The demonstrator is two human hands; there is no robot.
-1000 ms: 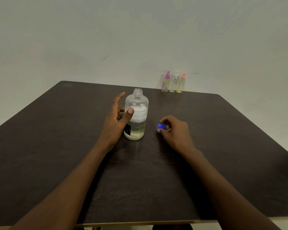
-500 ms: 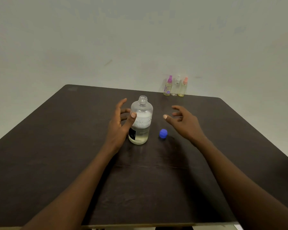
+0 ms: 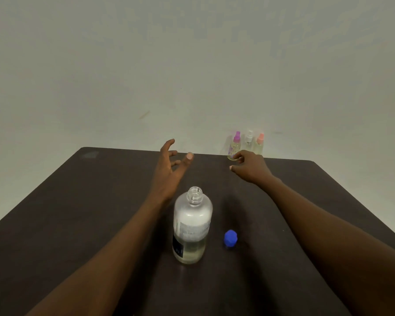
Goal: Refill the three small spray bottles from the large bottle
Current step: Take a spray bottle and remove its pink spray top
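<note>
The large clear bottle [image 3: 192,226] stands uncapped in the middle of the dark table [image 3: 66,213], with pale liquid in its lower part. Its blue cap [image 3: 230,238] lies just to its right. Three small spray bottles stand in a row at the far edge: purple-topped [image 3: 235,145], white-topped [image 3: 248,140] and orange-topped [image 3: 259,143]. My right hand [image 3: 249,166] is stretched out with fingers apart, its fingertips at the foot of the purple-topped bottle; contact is unclear. My left hand [image 3: 171,167] hovers beyond the large bottle, fingers spread, holding nothing.
A plain pale wall [image 3: 192,65] rises right behind the table's far edge, directly behind the small bottles. The table's right edge runs diagonally close to my right forearm.
Both hands have left the large bottle and the cap and moved far forward; the right hand now reaches the small bottles. The cap stays on the table where it was put down.
</note>
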